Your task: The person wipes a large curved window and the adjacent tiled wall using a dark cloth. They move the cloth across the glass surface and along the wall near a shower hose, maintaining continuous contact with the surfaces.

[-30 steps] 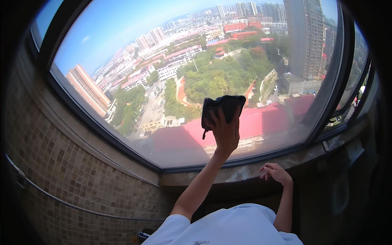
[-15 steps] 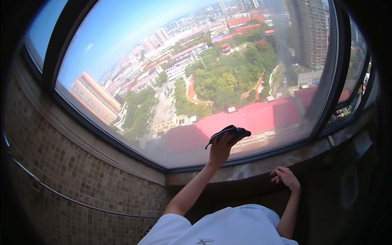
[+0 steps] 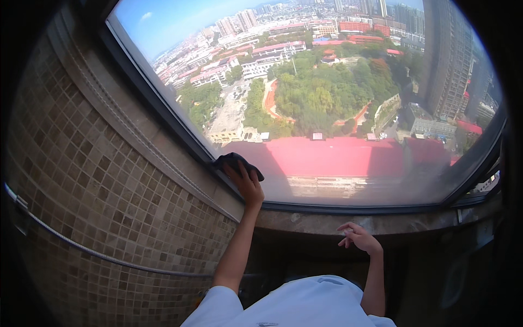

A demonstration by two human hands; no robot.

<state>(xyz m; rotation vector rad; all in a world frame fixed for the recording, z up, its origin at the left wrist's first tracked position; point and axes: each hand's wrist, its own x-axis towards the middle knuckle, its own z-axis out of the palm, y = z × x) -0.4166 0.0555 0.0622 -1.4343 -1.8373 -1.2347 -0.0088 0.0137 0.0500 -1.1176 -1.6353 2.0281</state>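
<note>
A dark cloth point(image 3: 238, 163) lies bunched under my left hand point(image 3: 249, 187), whose fingers press it to the lower left part of the window pane point(image 3: 338, 163), close to the frame. Part of the cloth sticks out past the fingertips on both sides. My right hand point(image 3: 364, 240) hovers near the stone sill point(image 3: 316, 222), holding nothing that I can see, its fingers loosely bent and apart. Hazy patches show on the glass toward the right.
A black window frame point(image 3: 348, 208) borders the pane. On the left runs a wall of small brown tiles point(image 3: 103, 191) with a metal rail point(image 3: 98, 252) along it. Beaded cord point(image 3: 131, 122) hangs along the wall's edge. Right of the pane, a narrower window section point(image 3: 485, 185) shows.
My left hand has slid the cloth left across the glass to near the frame's corner. The view has turned, and my right hand stays near the sill.
</note>
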